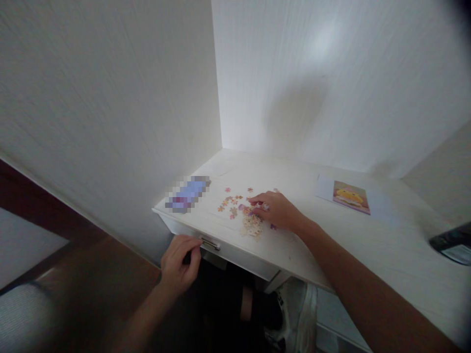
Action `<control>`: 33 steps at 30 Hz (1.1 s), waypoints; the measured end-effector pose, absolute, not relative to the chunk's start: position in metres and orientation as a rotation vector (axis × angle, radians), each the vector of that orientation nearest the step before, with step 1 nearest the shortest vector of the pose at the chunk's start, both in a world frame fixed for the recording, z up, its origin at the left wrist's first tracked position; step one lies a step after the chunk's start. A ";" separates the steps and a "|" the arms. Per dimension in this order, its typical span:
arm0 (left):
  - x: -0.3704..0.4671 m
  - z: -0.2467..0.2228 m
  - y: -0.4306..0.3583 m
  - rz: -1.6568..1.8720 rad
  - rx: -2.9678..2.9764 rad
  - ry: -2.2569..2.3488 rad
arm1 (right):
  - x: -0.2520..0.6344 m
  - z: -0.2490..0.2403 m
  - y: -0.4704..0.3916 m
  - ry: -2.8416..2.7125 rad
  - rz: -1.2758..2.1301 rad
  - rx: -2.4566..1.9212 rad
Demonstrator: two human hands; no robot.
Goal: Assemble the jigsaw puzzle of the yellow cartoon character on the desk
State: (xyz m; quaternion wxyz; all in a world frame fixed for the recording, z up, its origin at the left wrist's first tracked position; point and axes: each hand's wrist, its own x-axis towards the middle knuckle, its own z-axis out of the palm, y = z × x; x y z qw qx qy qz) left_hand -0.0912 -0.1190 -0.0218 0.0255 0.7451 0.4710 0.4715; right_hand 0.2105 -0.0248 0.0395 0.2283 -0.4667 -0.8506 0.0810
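Observation:
A heap of small puzzle pieces lies on the white desk, with several loose pieces spread to its left and behind it. My right hand rests over the right side of the heap, fingers curled down among the pieces; what lies under the fingertips is partly hidden. My left hand is in front of the desk's edge, beside the metal drawer handle. Its thumb and fingers are bent towards each other, and whether something small is between the fingertips cannot be made out.
A blurred-out flat object lies at the desk's left end. To the right are a picture card with a yellow figure on a pale sheet and a dark object at the edge. Walls stand behind and left; a bag is below.

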 end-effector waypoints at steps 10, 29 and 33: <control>-0.169 -0.150 -0.210 0.791 2.326 1.610 | 0.208 0.045 -0.030 -2.285 0.264 -1.423; -0.165 -0.145 -0.189 0.675 2.433 1.471 | 0.241 0.030 -0.149 -1.822 0.207 -1.753; -0.168 -0.150 -0.189 0.669 2.451 1.469 | 0.196 0.024 -0.146 -1.907 0.065 -1.542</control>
